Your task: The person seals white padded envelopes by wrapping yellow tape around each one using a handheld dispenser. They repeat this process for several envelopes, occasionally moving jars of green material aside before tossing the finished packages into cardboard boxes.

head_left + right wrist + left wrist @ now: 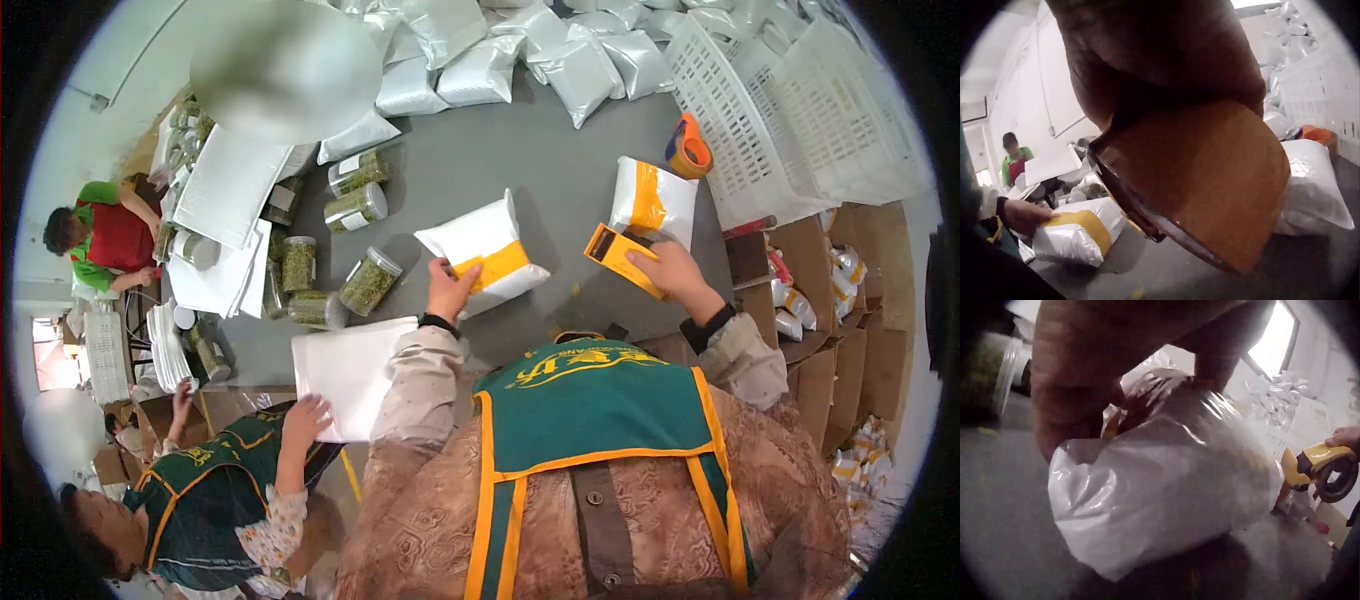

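Note:
My left hand (452, 290) grips the near left side of a white plastic package (490, 240) with a yellow tape band across it. In the left wrist view the package (1166, 494) looks shiny and wrinkled under the left hand (1116, 369). The right hand (680, 277) holds a yellow tape dispenser (625, 260) with a dark front edge, apart from the package. That dispenser (1204, 181) fills the middle of the right wrist view, under the right hand (1166, 56). Just behind it lies a second taped package (652, 200).
Jars (370, 282) of green contents and white sheets (235, 180) lie at the left. Silver-white packages (480, 75) are heaped at the back. An orange tape dispenser (688, 148) and white crates (735, 120) stand at the right. A person in a green apron (215, 490) handles white bags (350, 380).

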A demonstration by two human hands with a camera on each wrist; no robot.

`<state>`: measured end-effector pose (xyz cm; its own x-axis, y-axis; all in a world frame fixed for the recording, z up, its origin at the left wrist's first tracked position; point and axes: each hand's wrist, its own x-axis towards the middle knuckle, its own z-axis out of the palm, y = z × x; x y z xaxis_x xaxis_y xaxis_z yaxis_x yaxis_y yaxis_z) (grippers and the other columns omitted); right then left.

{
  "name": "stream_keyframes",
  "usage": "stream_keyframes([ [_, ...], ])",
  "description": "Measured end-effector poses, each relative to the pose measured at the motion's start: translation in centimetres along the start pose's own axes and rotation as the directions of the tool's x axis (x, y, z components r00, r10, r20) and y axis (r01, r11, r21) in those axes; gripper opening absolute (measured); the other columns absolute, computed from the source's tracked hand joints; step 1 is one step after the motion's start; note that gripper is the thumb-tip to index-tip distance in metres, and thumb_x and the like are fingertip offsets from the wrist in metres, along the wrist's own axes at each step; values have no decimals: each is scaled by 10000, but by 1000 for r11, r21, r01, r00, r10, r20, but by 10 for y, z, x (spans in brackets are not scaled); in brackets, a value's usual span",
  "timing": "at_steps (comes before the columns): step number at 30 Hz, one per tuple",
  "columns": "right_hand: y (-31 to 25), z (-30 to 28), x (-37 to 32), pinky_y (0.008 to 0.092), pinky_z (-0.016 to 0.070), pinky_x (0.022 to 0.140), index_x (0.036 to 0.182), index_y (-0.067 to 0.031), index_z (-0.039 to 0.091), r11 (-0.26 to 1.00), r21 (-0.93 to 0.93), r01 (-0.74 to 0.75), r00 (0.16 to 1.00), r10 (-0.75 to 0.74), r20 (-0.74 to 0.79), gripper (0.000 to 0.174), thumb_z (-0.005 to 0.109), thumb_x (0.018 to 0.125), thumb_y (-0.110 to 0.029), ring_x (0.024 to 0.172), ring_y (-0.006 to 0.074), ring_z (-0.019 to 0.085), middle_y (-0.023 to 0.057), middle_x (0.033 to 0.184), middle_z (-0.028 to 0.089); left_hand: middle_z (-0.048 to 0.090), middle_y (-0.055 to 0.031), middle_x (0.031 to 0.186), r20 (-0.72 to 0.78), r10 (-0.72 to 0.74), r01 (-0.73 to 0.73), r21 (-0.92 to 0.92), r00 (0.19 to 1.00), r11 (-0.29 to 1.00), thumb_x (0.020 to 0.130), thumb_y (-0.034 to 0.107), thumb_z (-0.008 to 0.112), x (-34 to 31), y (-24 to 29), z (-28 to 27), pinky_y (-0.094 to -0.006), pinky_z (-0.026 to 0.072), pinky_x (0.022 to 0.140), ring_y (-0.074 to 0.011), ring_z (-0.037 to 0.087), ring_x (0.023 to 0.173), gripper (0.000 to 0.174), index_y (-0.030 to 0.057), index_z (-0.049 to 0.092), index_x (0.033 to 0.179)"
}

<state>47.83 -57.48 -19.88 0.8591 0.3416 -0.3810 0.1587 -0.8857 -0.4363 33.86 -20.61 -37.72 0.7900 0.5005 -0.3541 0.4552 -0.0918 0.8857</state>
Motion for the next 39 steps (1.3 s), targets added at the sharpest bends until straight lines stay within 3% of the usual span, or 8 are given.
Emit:
stream_keyframes([
  [12,80,51,-35,446,463,750,767,-43,611,864,-248,438,891,-454,-7,351,630,819,-389,861,346,582,164,776,610,423,-210,1233,-55,-85,75,-153,995,985,589,308,885,26,55,100,-370,368,969,-288,440,1135,1048,-30,217,1324],
  [16,97,28,-24,444,461,808,938,-17,625,990,34,140,729,-80,-680,371,633,817,-368,901,365,568,164,954,613,507,-126,1206,189,-225,287,-439,956,851,771,241,749,19,87,68,-387,414,942,-255,530,1067,753,65,295,1345],
  [23,113,9,26,473,495,634,741,-29,660,987,149,55,972,-19,-235,266,523,836,-235,692,369,622,190,762,643,453,-87,1383,557,63,414,-684,828,601,955,407,402,-10,132,27,-425,322,1074,-282,453,1242,547,74,375,1388],
  [24,102,10,31,459,480,615,740,-34,659,899,-214,382,874,-427,-232,278,506,858,-234,677,367,612,207,772,640,460,-95,1374,570,108,406,-693,815,595,948,404,411,-25,153,29,-433,338,1060,-288,459,1235,548,74,376,1385],
  [25,81,-1,19,395,462,564,743,-19,646,849,291,441,856,-301,-420,288,525,874,-245,611,289,606,155,678,623,466,-102,1365,571,147,394,-709,808,585,942,400,420,-38,163,31,-442,355,1045,-295,465,1227,550,74,377,1382],
  [30,81,-62,-57,304,428,462,749,-11,610,-230,965,-124,990,43,137,246,576,869,-222,515,149,540,36,588,550,475,-108,1354,599,262,299,-673,756,676,928,429,417,-67,191,38,-452,364,1036,-303,474,1219,567,75,392,1370],
  [37,145,-175,-187,293,507,653,1200,-14,493,-51,560,827,502,514,-695,456,461,929,-379,762,142,607,95,913,615,488,-117,1338,723,314,255,-560,616,789,908,469,414,-86,212,80,-466,377,1023,-315,486,1207,593,77,413,1352],
  [39,156,-162,-186,327,491,768,1286,-49,412,137,717,684,667,280,-690,458,453,948,-357,859,179,603,113,1057,592,508,-149,1308,729,247,240,-494,638,836,903,468,416,-92,222,99,-466,397,1005,-324,511,1178,614,29,414,1333],
])
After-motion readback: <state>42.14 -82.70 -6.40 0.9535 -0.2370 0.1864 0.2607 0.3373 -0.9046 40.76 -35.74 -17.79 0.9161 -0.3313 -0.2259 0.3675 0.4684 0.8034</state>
